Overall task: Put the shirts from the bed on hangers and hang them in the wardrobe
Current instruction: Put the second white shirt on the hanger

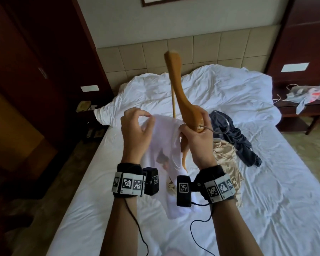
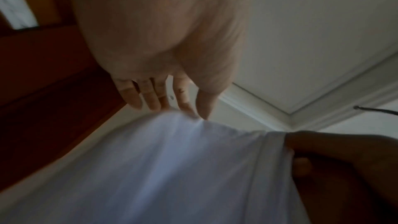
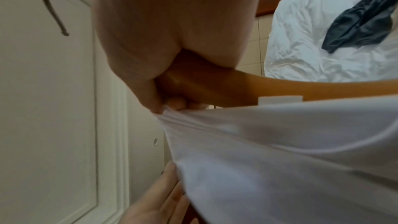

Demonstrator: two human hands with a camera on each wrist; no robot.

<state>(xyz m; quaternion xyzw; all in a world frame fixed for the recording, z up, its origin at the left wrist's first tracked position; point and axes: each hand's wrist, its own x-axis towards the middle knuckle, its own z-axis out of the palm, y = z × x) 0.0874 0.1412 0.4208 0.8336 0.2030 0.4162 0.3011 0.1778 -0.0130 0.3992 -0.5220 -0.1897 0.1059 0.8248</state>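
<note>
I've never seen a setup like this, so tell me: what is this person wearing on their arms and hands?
Both hands are bare, with no gloves or sleeves. Each wrist carries a black band ringed with white tiles printed with black square codes. A small black camera box is mounted on the inner side of each band, also bearing a code tile. Thin black cables trail from the bands down along the forearms.

a padded beige headboard (image 1: 192,50) at twelve o'clock, under a pale wall (image 1: 174,17) with a picture frame (image 1: 174,0). dark wooden panels (image 1: 35,61) at nine o'clock, a cluttered side table (image 1: 303,108) at three o'clock, patterned carpet (image 1: 312,145) below.
</note>
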